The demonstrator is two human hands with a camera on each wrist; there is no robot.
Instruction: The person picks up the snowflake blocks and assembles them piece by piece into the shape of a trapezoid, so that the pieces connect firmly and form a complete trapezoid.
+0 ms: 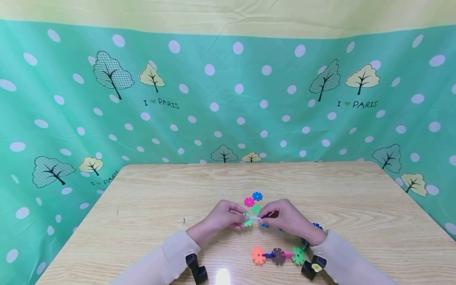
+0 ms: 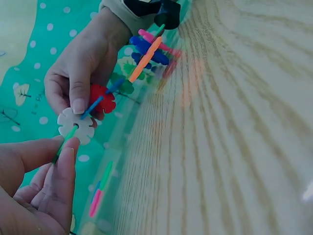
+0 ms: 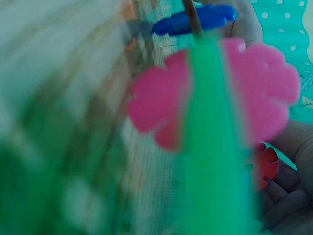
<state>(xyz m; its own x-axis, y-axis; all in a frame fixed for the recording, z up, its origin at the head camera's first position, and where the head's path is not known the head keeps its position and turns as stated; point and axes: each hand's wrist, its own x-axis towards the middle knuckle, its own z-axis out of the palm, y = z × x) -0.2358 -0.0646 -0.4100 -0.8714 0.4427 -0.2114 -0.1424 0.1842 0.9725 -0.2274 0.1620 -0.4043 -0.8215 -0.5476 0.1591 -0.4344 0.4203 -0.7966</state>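
In the head view my left hand (image 1: 226, 215) pinches a light green notched flower disc (image 1: 247, 220) between thumb and fingers. My right hand (image 1: 286, 218), just beside it, grips a white notched disc (image 2: 68, 120) at the end of a linked chain. The left wrist view shows the green disc edge-on, its rim meeting the white disc near the centre. Behind the white one come a blue disc (image 2: 92, 107) and a red disc (image 2: 108, 104). The chain curves under the right wrist to an orange disc (image 1: 258, 255), past a dark purple disc (image 1: 278, 257) and a green disc (image 1: 298, 256).
Loose on the wooden table (image 1: 160, 186), just beyond the hands, lie a pink disc (image 1: 249, 202), a blue disc (image 1: 257, 196) and another green disc (image 1: 256, 209). A green dotted cloth (image 1: 199, 130) hangs behind the table. Chain discs loom close in the right wrist view.
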